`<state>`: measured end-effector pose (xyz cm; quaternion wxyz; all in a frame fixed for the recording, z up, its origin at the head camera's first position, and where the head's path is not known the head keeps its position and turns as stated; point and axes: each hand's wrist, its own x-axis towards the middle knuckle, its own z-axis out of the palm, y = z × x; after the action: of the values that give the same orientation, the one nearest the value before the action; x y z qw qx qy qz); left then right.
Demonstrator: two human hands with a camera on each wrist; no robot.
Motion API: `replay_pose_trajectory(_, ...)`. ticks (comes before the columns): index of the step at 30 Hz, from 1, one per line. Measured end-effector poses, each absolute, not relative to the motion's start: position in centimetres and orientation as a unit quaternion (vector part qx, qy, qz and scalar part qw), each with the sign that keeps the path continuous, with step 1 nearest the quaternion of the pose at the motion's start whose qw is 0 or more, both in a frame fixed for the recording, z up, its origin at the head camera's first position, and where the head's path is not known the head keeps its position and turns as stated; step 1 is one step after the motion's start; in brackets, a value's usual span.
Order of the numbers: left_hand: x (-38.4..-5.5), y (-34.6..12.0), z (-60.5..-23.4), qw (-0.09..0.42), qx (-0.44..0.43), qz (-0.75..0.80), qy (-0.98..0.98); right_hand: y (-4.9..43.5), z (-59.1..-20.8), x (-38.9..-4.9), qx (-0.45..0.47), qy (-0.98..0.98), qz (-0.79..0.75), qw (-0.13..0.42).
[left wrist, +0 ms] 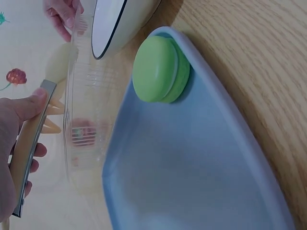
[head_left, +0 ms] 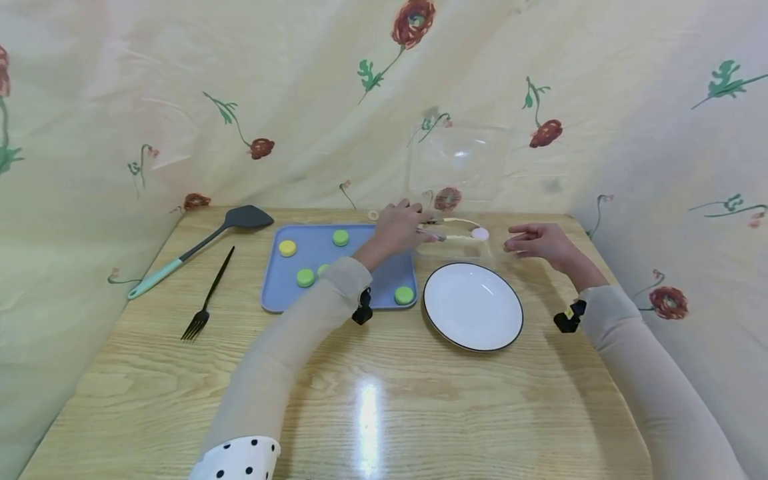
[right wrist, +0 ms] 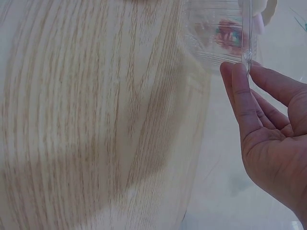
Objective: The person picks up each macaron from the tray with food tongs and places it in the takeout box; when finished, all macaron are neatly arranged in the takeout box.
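Note:
My left hand [head_left: 397, 229] grips a pair of tongs [left wrist: 31, 143] with metal arms and cream tips. Between the tips is a pale lilac macaron [head_left: 480, 234], over a clear plastic box [left wrist: 88, 129]. The box's hinged lid [head_left: 459, 167] stands raised at the back. At the box's right side, my right hand [head_left: 537, 245] pinches the rim between thumb and fingers, as the right wrist view shows. Below the left forearm lies a blue tray [head_left: 270, 283] with several green macarons [head_left: 341, 238] and a yellow one [head_left: 287, 248]; the forearm partly hides one green macaron.
A white plate [head_left: 473, 307] with a dark rim stands just in front of the box, right of the tray. On the left lie a black fork [head_left: 207, 300] and a spatula [head_left: 207, 243] with a mint handle. Floral cloth [head_left: 324, 100] hangs behind the wooden table.

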<state>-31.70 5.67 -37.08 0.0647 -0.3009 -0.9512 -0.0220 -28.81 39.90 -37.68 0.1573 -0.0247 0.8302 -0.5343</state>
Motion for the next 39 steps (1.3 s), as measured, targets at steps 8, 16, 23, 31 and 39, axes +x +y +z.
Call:
replay_pose_trajectory(8,-31.9,6.7,-37.3,0.044,-0.294,-0.001,-0.955,40.0,-37.7,-29.0,-0.018,0.822,-0.546,0.162)
replay_pose_trajectory(16,-32.1,7.2,-37.4,0.04,-0.295,0.0,-0.955,40.3,-37.8,-29.5,-0.006,0.825,-0.54,0.169)
replay_pose_trajectory(23,-32.3,7.3,-38.1,0.047,-0.304,0.0,-0.951,40.1,-37.6,-29.6,0.003,0.829,-0.533,0.17)
replay_pose_trajectory(31,-32.5,7.6,-38.8,0.051,-0.306,0.002,-0.951,40.0,-37.8,-29.5,-0.005,0.831,-0.532,0.164)
replay_pose_trajectory(39,-32.5,8.0,-39.2,0.061,-0.303,-0.003,-0.951,40.0,-37.8,-29.3,-0.019,0.834,-0.528,0.158)
